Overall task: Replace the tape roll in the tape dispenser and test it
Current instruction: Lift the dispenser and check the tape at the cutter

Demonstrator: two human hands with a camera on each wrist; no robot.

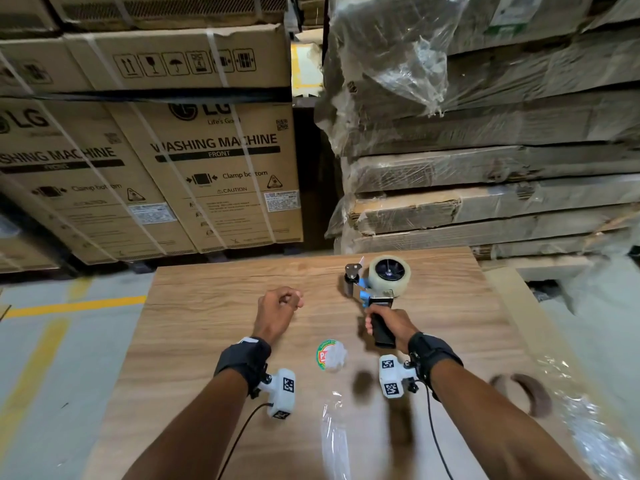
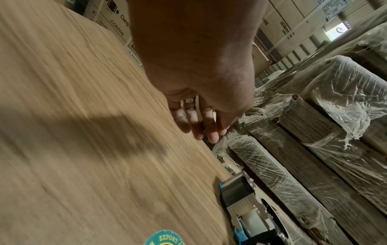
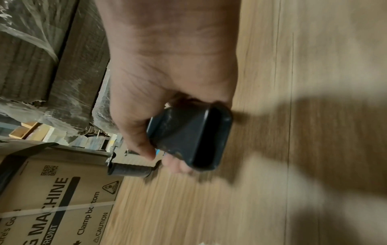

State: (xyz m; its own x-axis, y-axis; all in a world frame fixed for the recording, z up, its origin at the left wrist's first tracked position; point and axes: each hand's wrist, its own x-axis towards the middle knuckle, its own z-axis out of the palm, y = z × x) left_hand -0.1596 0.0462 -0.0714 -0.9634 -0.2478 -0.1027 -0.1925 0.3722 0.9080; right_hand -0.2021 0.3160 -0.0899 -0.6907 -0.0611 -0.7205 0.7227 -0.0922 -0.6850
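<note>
Since the roll's already mounted, here's my worry list:
dispenser: tape dispenser (image 1: pixel 372 296) over the table's (image 1: pixel 207 358) far right part, right hand (image 1: pixel 389 325) wrapped tight round its handle.
roll: tape roll (image 1: pixel 389 276) seated on the dispenser's hub.
left hand: left hand (image 1: pixel 278 306) loosely curled, holding nothing, left of the dispenser.
risk: the toothed blade could nick fingers reaching for the tape end.

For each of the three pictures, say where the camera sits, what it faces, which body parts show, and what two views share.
Head: looks down at the wooden table, both forearms, left hand, right hand gripping the tape dispenser.
Left wrist: along the left hand, loosely curled, holding nothing.
Right wrist: along the right hand round the handle.
All three show the dispenser.
</note>
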